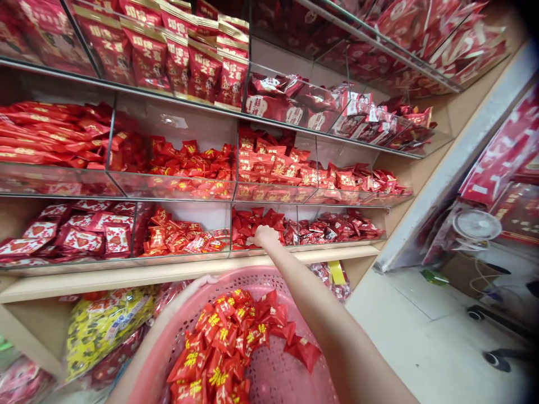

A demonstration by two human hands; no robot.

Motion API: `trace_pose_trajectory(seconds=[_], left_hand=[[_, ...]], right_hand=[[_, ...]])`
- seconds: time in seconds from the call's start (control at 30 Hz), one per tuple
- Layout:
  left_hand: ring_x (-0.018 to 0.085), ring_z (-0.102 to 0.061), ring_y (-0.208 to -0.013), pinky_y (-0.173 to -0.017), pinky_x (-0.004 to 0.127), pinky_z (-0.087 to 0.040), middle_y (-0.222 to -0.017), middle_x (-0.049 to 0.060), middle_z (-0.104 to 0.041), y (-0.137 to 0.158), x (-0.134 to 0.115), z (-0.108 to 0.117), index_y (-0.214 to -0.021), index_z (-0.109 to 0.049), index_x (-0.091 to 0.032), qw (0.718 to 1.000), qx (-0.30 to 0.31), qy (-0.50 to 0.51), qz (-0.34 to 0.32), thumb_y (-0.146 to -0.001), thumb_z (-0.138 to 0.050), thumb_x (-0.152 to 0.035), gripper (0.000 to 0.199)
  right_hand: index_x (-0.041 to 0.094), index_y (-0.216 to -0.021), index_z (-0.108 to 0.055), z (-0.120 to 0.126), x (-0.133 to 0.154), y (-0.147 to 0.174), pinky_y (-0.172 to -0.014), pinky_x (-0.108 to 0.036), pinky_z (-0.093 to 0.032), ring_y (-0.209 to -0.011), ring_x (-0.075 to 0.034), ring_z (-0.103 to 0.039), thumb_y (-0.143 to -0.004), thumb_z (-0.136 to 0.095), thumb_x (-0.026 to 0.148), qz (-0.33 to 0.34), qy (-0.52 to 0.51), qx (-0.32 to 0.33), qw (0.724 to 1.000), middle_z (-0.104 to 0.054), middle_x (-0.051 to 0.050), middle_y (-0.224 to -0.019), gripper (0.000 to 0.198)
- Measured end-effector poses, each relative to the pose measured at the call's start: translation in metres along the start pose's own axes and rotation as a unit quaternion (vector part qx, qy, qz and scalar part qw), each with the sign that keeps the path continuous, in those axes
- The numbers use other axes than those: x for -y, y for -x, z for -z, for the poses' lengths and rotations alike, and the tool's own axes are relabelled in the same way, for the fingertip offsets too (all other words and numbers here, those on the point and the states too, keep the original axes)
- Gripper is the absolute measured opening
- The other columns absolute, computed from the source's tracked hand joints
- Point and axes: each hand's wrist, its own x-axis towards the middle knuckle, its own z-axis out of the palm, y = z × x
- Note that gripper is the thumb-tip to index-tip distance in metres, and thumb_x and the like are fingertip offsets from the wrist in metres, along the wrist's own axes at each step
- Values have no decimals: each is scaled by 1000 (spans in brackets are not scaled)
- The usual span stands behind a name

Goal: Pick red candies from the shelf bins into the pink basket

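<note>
My right hand (266,235) reaches into a clear bin on the lowest glass shelf and closes over a pile of small red wrapped candies (256,223). My left hand (197,286) holds the far rim of a pink perforated basket (269,276) below the shelf, with the forearm running along its left side. Inside the basket lie several red candies with gold characters (229,342).
Glass shelf bins (168,188) full of red candy packets rise in tiers ahead. A wooden ledge (138,275) runs under them, with yellow bags (105,322) below. To the right are a white floor, a small fan (475,224) and someone's shoe (497,361).
</note>
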Motion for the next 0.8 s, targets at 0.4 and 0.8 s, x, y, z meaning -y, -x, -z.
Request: trace_pose_trajectory(seconds=[0.4,0.8], left_hand=[[25,-60,-91,-89,32,-39,-103,8,-63,-1,-1,3,-129,-42,-12,999,-40,-8,-5,-78,-49,-31,55],[24,-58,-96,-90,30,-39,-104,8,-63,0,0,-1,-123,-48,-12,999,-46,-9,-17,-77,-50,-32,50]], right_hand=[[15,-101,-65,-5,-13,-7,-79,-24,-45,-99,-21,-58,-70,-64,34,141,8,58,988,-63,-11,-108,36],[14,-95,-69,-13,-21,-21,-63,-17,-44,-80,-15,-61,-64,-65,14,183,-6,128,975,-69,-3,-89,31]])
